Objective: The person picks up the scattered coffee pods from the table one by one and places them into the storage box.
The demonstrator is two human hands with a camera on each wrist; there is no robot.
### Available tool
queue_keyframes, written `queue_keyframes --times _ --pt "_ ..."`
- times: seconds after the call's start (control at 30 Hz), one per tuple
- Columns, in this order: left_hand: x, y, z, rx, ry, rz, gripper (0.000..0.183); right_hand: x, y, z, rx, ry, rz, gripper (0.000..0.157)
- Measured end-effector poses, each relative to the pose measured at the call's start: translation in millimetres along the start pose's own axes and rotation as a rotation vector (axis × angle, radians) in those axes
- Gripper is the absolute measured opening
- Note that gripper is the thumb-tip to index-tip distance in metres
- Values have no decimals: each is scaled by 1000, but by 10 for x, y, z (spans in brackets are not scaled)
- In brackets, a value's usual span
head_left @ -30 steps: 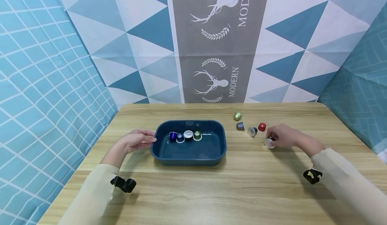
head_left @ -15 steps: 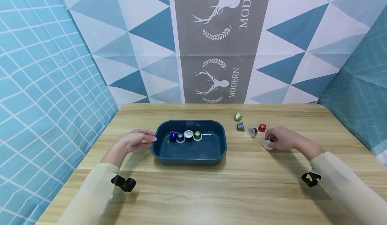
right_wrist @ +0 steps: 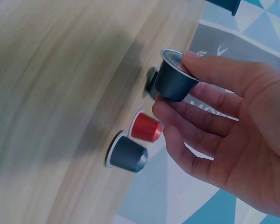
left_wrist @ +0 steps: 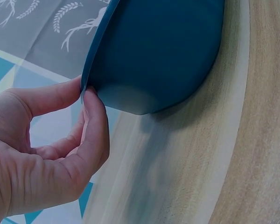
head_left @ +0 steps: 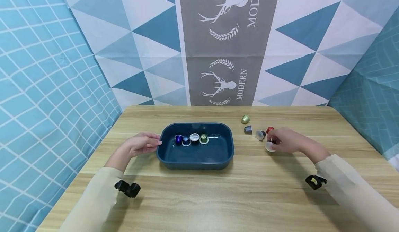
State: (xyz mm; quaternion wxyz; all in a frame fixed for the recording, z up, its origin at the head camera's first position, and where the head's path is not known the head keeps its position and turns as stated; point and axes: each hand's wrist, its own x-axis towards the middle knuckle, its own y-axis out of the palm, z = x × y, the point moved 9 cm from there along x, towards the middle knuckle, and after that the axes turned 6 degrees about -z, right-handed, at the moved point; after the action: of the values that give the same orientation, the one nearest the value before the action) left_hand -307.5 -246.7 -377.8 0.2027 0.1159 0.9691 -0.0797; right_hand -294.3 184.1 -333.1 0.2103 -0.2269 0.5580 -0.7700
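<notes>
My left hand (head_left: 144,144) pinches the left rim of a dark blue tray (head_left: 194,165), thumb (left_wrist: 95,126) and finger on either side of the wall. My right hand (head_left: 285,140) holds a dark coffee capsule (right_wrist: 175,84) between thumb and fingers, its foil lid tilted upward, close over the table. Beside it in the right wrist view lie a red capsule (right_wrist: 146,127) and another dark capsule (right_wrist: 127,154); a further dark one (right_wrist: 151,81) is partly hidden behind the held capsule. The right hand partly covers the red capsule in the head view.
Inside the tray sit a deep blue capsule (head_left: 179,139), a lighter blue one (head_left: 186,140), one lid-up (head_left: 194,137) and a green one (head_left: 204,138). Right of the tray lie a gold capsule (head_left: 245,119), a grey-purple one (head_left: 248,130) and a dark one (head_left: 260,135).
My right hand has moved slightly left with the held capsule, now overlapping the red one in the head view. My left hand stays at the tray rim.
</notes>
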Motion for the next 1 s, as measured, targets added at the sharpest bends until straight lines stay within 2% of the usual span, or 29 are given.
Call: queue_keyframes --times 0.27,0.53,0.8,1.0 --pt "-5 7 -15 12 3 2 53 66 -1 136 10 -11 10 13" --pt "-5 9 -8 29 -3 -4 53 135 -25 262 53 -58 -6 6" --pt "-2 -3 -15 43 1 -10 51 198 -48 333 47 -82 -17 11" --pt "8 -11 -18 40 -3 -7 49 242 -117 346 42 -87 -22 8"
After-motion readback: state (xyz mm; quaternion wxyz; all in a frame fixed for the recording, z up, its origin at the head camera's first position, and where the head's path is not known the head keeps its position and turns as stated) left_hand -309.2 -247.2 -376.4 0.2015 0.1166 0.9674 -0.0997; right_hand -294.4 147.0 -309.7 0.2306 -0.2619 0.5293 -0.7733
